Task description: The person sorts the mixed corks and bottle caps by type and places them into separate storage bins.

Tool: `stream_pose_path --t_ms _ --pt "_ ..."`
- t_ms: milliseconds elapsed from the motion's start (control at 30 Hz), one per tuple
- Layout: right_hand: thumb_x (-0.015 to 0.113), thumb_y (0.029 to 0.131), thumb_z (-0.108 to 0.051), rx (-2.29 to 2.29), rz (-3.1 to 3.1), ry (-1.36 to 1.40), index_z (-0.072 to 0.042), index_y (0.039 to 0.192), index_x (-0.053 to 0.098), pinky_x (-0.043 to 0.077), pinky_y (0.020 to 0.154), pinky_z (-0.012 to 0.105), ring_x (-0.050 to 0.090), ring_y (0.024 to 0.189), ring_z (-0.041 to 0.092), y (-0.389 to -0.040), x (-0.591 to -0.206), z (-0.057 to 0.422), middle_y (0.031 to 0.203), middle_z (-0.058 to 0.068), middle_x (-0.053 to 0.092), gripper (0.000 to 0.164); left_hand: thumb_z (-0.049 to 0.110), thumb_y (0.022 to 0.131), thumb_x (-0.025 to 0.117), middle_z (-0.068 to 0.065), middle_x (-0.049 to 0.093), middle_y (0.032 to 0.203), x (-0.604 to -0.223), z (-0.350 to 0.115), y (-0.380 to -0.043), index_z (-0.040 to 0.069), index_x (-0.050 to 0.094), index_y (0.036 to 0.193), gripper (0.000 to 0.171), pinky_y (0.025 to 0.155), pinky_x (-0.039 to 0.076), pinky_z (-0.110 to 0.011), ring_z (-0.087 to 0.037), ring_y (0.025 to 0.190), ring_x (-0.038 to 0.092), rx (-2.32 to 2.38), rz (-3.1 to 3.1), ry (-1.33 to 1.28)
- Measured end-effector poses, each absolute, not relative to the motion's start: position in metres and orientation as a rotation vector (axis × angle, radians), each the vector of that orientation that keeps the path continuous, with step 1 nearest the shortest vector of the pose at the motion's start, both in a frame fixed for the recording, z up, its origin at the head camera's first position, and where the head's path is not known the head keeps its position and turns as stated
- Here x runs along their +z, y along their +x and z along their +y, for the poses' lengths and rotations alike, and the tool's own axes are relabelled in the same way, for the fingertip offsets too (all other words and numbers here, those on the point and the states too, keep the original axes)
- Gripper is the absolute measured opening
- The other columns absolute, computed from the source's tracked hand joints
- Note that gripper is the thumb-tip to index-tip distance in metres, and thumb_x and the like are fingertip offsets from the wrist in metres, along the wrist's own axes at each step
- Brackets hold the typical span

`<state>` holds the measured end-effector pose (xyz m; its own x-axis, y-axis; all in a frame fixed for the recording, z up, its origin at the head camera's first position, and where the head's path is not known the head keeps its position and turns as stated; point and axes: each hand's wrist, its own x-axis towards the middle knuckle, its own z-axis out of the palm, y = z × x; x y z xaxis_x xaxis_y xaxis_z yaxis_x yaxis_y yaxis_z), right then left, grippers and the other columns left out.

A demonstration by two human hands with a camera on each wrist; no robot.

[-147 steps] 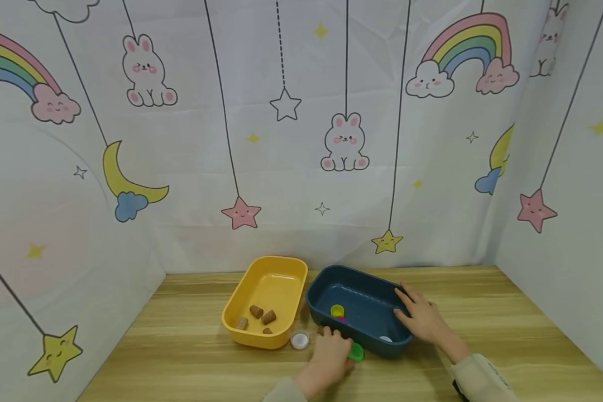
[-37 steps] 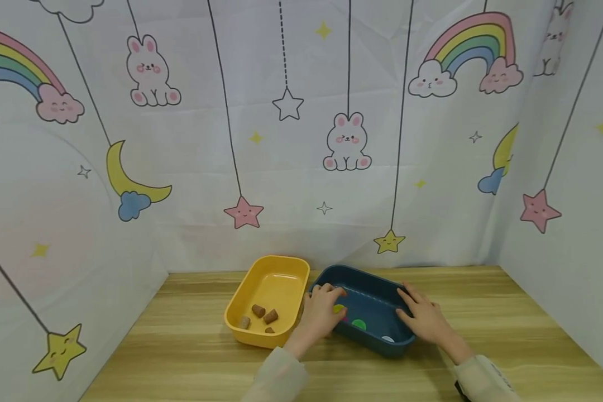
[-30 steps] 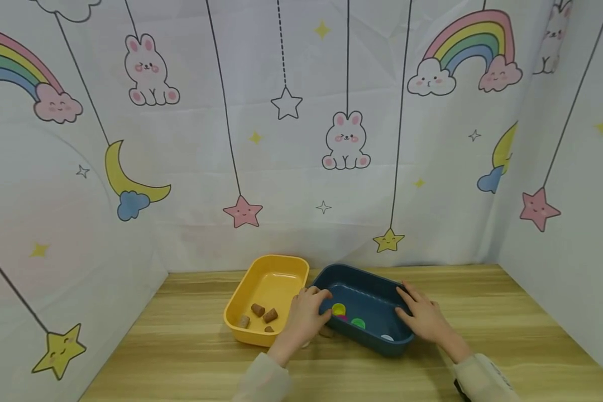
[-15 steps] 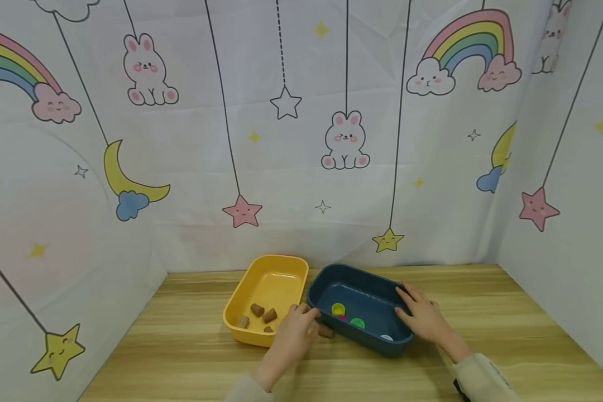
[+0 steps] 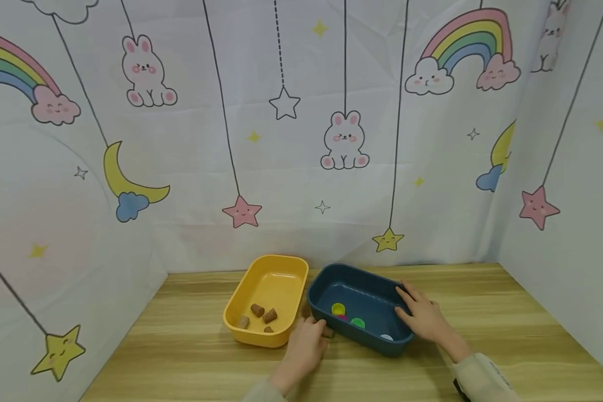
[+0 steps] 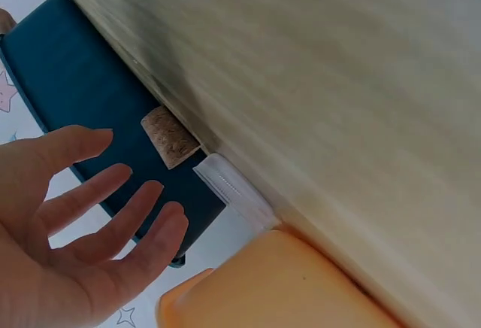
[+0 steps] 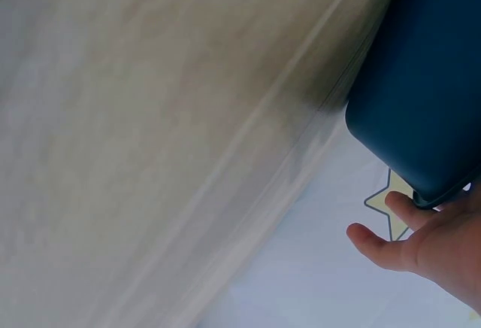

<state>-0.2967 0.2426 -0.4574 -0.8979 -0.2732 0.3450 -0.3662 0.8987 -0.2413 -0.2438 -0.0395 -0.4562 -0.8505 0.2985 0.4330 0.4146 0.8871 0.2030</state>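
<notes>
In the head view my left hand (image 5: 304, 345) is low at the near gap between the yellow bin (image 5: 258, 339) and the dark blue bin (image 5: 364, 335). The left wrist view shows its fingers spread and loosely bent, holding nothing. Facing them are a brown cork (image 6: 171, 138) against the blue bin's side and a clear-white bottle cap (image 6: 234, 192) beside it; the head view mostly hides both behind the hand. My right hand (image 5: 426, 319) rests on the blue bin's right end, fingers extended over its rim.
Inside the yellow bin lie several corks (image 5: 269, 316). The blue bin contains a yellow cap (image 5: 338, 309), a magenta cap (image 5: 341, 317), a green cap (image 5: 358, 323) and a white cap (image 5: 387, 338). A printed cloth wall (image 5: 196, 234) stands behind the wooden table (image 5: 181, 357).
A green cap has gone from the table into the blue bin. My left hand has left that bin and come down in front of the gap between the bins. My right hand stays put.
</notes>
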Motion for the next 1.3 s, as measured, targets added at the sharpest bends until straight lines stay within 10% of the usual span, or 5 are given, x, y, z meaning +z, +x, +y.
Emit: stream_pose_path --t_ms 833,1300 --pt "0.05 0.088 -0.028 0.438 -2.76 0.468 -0.003 0.131 0.042 0.034 0.081 0.064 0.035 0.123 0.043 -0.298 -0.458 0.243 0.141 0.019 0.032 0.05 0.032 0.067 0.074 -0.015 0.058 0.079 -0.46 -0.003 -0.263 0.005 0.066 0.077 0.03 0.078 0.045 -0.042 -0.032 0.087 0.054 -0.217 -2.873 0.026" --pt "0.051 0.088 -0.028 0.438 -2.757 0.47 -0.003 0.131 0.042 0.034 0.081 0.065 0.036 0.123 0.042 -0.298 -0.458 0.243 0.141 0.019 0.032 0.05 0.027 0.064 0.074 -0.012 0.057 0.073 -0.456 -0.011 -0.253 0.01 0.061 0.065 0.022 0.062 0.043 -0.037 -0.029 0.077 0.053 -0.263 -2.806 -0.054"
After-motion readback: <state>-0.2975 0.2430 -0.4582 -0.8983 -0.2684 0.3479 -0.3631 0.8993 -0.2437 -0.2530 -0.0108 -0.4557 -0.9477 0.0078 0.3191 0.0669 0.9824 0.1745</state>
